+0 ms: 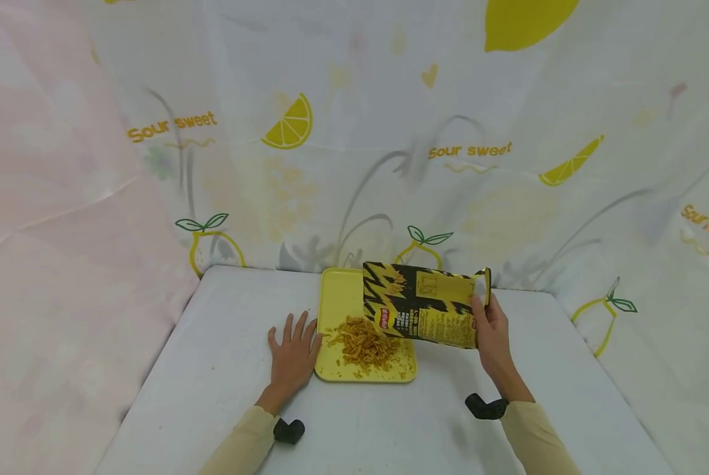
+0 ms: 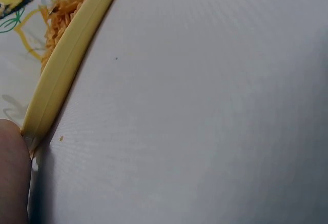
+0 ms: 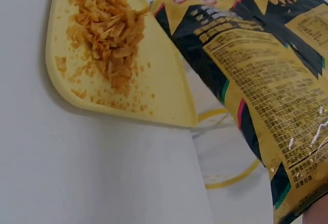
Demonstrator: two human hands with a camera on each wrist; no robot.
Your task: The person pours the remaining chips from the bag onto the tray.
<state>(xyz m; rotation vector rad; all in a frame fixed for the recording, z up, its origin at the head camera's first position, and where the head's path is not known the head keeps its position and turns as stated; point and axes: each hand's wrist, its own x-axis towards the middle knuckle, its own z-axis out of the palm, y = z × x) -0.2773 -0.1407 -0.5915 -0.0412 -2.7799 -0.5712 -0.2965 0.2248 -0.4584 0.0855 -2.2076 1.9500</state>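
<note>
My right hand (image 1: 494, 333) grips one end of a black and yellow chip bag (image 1: 428, 305). The bag is held sideways above the tray, its other end over a heap of chips. In the right wrist view the chip bag (image 3: 246, 65) fills the right side. Broken potato chips (image 1: 363, 343) lie piled on the yellow tray (image 1: 337, 290), with crumbs around them. My left hand (image 1: 293, 356) rests at the tray's left edge, fingers spread. A finger (image 2: 13, 172) touches the tray's rim (image 2: 66, 60) in the left wrist view.
The tray stands on a white table (image 1: 236, 303), where a few crumbs are scattered left of it. A white curtain (image 1: 360, 178) with lemon prints hangs behind the table and at both sides. Each wrist wears a black device.
</note>
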